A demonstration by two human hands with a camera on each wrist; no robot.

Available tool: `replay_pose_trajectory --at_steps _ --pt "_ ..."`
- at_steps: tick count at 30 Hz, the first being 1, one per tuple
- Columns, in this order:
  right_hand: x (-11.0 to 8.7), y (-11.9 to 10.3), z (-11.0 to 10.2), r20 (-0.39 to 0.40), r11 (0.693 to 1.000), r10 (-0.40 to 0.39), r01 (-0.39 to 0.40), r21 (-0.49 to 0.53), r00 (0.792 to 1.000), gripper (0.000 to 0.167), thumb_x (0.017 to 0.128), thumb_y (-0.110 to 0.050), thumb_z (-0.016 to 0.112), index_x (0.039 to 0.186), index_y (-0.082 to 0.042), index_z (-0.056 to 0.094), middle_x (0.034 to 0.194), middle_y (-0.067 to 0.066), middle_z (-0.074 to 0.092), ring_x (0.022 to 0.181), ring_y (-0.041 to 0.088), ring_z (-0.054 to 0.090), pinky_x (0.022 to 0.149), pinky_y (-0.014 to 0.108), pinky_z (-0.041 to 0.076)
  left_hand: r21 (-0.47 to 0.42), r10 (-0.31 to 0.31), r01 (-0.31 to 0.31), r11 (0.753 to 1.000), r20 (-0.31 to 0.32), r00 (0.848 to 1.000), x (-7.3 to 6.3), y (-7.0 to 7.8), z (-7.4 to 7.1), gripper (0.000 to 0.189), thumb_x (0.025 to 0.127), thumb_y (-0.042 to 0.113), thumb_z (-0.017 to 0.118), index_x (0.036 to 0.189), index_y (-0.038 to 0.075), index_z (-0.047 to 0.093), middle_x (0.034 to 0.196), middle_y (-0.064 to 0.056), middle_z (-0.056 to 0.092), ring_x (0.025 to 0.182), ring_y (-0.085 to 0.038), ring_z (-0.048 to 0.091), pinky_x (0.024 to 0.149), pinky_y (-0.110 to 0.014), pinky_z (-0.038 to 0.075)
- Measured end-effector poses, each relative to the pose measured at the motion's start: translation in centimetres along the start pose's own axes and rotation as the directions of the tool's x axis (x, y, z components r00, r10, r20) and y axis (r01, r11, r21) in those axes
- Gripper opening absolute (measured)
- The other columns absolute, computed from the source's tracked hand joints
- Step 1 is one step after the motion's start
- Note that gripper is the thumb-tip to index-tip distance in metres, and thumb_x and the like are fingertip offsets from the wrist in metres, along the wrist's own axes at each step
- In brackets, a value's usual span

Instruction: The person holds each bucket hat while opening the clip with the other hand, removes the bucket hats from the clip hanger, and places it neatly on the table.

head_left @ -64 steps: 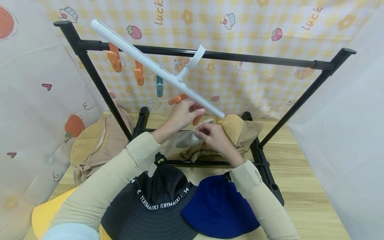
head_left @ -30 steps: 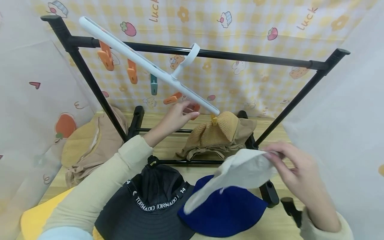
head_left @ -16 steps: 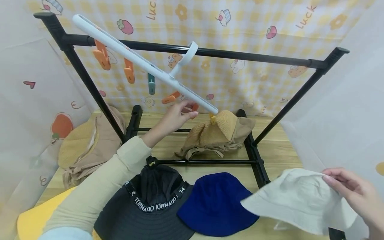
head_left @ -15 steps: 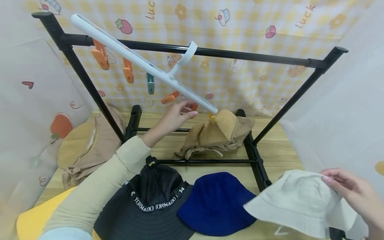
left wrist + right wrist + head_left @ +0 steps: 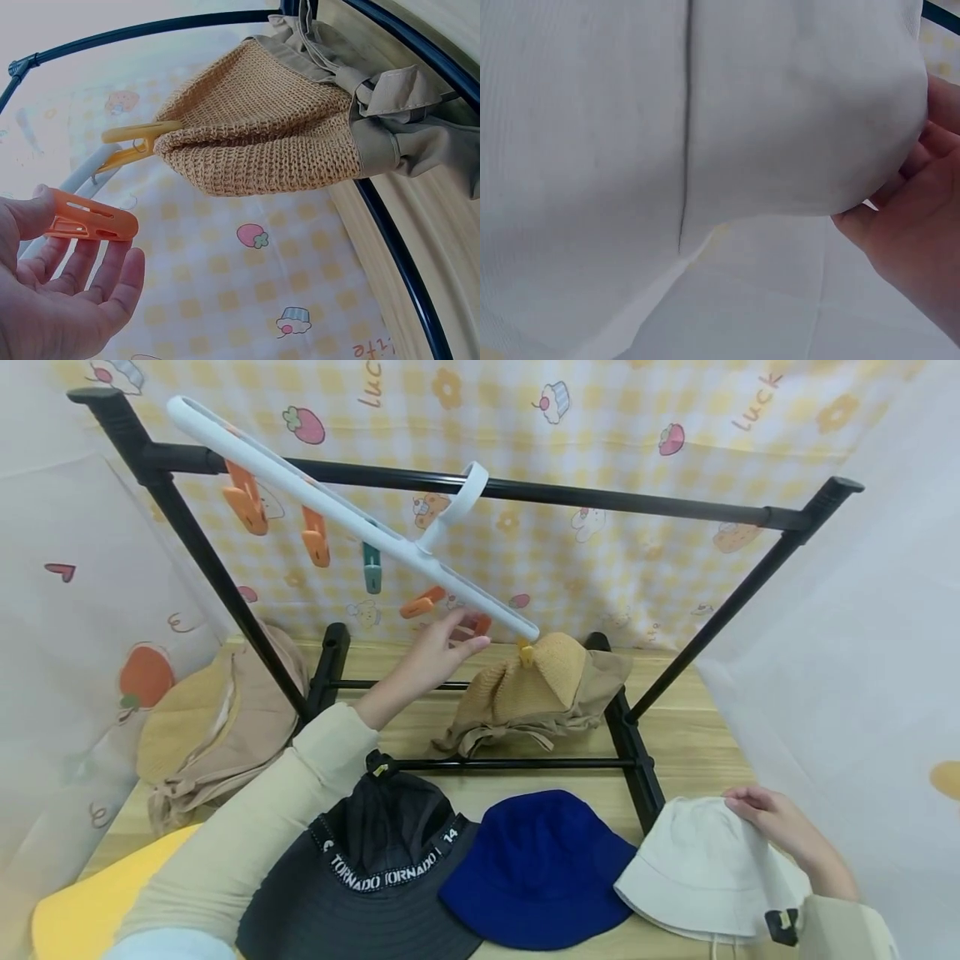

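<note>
My left hand [image 5: 431, 660] is raised under the right end of the white hanger [image 5: 360, 527]. In the left wrist view, its thumb and fingertips pinch an orange clip [image 5: 94, 217]. Beside it a yellow clip [image 5: 142, 139] grips a woven straw hat [image 5: 255, 127] with beige cloth and ties. Low on the right, my right hand [image 5: 783, 835] holds the top of a white bucket hat [image 5: 697, 868], its brim down near the navy hat. The right wrist view is mostly filled by the white hat [image 5: 780, 112], with my thumb and fingers around its edge.
The hanger hooks over a black rack [image 5: 637, 502], with more orange clips [image 5: 315, 539] and a green clip [image 5: 372, 568] on it. In front lie a black hat [image 5: 360, 885], a navy hat [image 5: 540, 868] and something yellow [image 5: 97, 885]. A beige-and-straw hat [image 5: 225, 710] lies left.
The white hat has moved from under the hanger, rightward and down, to beside the navy hat in my right hand. My left hand stays at the orange clip.
</note>
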State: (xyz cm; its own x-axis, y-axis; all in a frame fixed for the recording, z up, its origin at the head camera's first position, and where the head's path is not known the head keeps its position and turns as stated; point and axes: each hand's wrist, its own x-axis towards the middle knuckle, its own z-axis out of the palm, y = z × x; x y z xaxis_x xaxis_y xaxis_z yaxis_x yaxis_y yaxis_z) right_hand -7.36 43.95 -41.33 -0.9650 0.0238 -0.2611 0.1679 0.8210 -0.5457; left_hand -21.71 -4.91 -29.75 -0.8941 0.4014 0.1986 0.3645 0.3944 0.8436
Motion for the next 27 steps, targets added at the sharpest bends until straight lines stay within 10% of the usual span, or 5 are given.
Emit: replay_pose_trajectory --at_steps 17,27 --pt "0.7 -0.3 -0.4 0.096 0.996 -0.042 0.049 -0.072 0.995 0.024 0.095 -0.018 0.052 0.100 0.003 0.062 0.095 0.010 0.065 0.077 -0.001 0.049 0.065 0.021 0.042 -0.004 0.027 -0.027 1.000 -0.016 1.000 0.1 -0.1 0.2 0.039 0.093 0.020 0.056 0.130 0.009 0.046 0.121 -0.014 0.056 0.109 -0.029 0.056 0.093 -0.041 0.046" --pt "0.7 -2.7 -1.0 0.072 0.989 -0.101 0.107 -0.098 0.992 0.039 0.095 -0.022 0.051 0.120 0.008 0.054 0.109 0.023 0.064 0.088 0.015 0.060 0.069 0.025 0.047 -0.073 0.082 -0.085 0.994 -0.043 0.996 0.1 -0.5 1.3 0.038 0.094 0.020 0.054 0.129 0.007 0.045 0.119 -0.017 0.055 0.108 -0.029 0.057 0.094 -0.039 0.047"
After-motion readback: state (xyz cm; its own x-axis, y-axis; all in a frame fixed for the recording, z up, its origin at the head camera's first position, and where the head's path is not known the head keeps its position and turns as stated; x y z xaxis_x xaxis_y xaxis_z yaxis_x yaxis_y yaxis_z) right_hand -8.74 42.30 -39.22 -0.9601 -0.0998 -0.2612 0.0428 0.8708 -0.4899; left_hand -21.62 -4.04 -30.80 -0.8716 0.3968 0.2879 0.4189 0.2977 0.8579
